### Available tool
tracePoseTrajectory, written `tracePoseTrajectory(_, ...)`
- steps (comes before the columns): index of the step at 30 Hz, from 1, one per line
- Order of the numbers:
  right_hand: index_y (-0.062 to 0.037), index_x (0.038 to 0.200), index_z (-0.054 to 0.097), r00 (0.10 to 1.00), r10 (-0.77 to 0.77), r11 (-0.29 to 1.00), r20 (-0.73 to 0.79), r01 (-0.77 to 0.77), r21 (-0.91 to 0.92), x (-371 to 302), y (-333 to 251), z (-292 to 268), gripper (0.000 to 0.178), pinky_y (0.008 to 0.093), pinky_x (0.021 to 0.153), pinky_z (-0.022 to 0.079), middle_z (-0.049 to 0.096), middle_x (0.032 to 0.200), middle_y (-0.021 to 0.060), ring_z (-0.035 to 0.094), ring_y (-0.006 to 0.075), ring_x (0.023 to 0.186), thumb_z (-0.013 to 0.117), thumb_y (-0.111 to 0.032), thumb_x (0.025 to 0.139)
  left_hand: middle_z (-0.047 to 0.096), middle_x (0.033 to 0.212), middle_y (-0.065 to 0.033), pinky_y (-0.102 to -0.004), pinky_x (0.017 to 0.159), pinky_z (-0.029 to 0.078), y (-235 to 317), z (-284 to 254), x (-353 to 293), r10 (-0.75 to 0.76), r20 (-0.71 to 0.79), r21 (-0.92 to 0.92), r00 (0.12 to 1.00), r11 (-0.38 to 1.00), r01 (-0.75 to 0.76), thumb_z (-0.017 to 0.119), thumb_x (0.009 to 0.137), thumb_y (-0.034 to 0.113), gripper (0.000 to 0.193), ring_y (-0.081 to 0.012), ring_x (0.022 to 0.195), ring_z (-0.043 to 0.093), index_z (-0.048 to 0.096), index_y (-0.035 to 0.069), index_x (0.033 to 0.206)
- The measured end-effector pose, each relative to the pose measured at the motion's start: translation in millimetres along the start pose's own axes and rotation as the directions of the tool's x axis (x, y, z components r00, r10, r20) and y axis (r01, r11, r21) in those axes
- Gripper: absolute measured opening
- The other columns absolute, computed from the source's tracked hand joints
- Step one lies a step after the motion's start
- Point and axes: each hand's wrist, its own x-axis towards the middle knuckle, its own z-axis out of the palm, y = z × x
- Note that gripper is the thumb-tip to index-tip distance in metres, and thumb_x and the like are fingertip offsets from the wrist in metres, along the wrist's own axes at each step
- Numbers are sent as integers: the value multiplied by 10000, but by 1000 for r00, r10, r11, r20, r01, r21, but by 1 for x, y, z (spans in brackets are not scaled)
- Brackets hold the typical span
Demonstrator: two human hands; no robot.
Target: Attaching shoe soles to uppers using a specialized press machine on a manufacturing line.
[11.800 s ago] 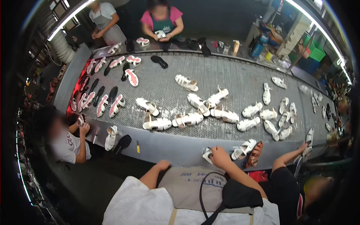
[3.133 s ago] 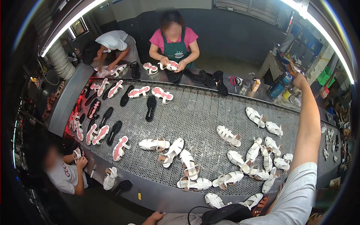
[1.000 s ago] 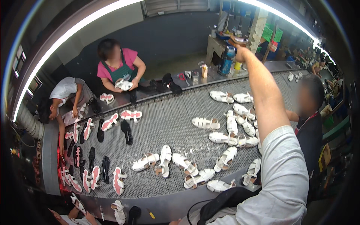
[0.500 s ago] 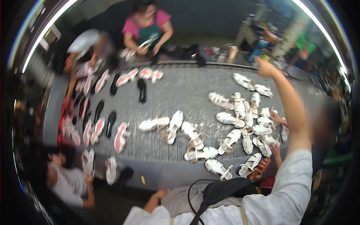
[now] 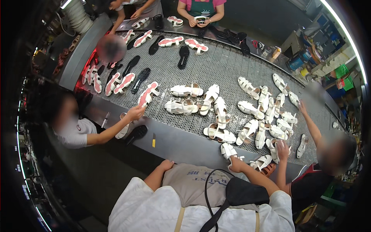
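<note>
My right hand (image 5: 237,164) grips the heel end of a white strappy sandal (image 5: 227,150) at the table's near edge. My left hand (image 5: 167,164) is by the near edge beside my grey apron, its fingers mostly hidden. Ahead of my right hand, several white sandals (image 5: 250,131) lie loosely grouped on the grey mesh belt (image 5: 162,131). Another white sandal (image 5: 261,161) and a brown sandal (image 5: 269,169) are just right of that hand.
Black soles (image 5: 140,80) and pink-soled white sandals (image 5: 170,41) cover the belt's left part. A co-worker's hand (image 5: 136,113) at left touches one; another co-worker's hand (image 5: 283,150) works among sandals at right. A yellow-handled tool (image 5: 154,140) lies on the metal edge.
My right arm, raised and stretched toward the far right before, has come down to the near sandal. The left co-worker now reaches onto the belt. The whole view has shifted.
</note>
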Motion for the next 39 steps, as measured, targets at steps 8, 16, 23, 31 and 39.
tracePoseTrajectory(8,6,1374,446,971,67,998,-230,-65,14,-34,-21,36,598,552,1059,475,548,1365,334,562,491,1259,666,-188,853,747,990,-278,-464,857,554,-28,12,-34,-87,-11,-349,996,934,78,518,1057,389,529,-400,921,721,756,-80,1002)
tracePoseTrajectory(16,9,1462,406,907,82,996,-413,-87,6,-42,-17,55,638,537,1022,497,576,1330,316,592,482,1221,623,-136,880,751,1062,-129,-394,670,544,-13,2,-49,-147,56,-494,988,855,155,515,1083,325,412,-245,807,712,696,-33,1175)
tracePoseTrajectory(23,-3,1530,368,900,98,994,-425,-68,87,-48,-6,49,680,496,1051,490,558,1366,277,571,442,1261,597,-113,899,728,982,-95,-361,635,517,-15,-1,-47,-125,48,-463,991,876,133,504,1078,301,373,-203,764,684,690,-9,1169)
tracePoseTrajectory(31,-25,1477,456,861,138,987,-490,-78,142,-57,16,50,601,488,1028,502,568,1338,255,580,425,1238,595,-94,896,731,966,-91,-344,607,510,44,-10,-62,-132,35,-360,991,923,136,512,1077,290,336,-196,750,685,690,12,1136)
tracePoseTrajectory(39,-34,1207,627,804,67,998,-591,-44,53,-67,18,41,295,502,948,535,647,1186,240,650,413,1126,572,-106,926,734,973,-88,-353,606,530,68,-13,-77,-149,23,-270,989,951,149,536,1070,295,325,-201,751,693,686,14,1130)
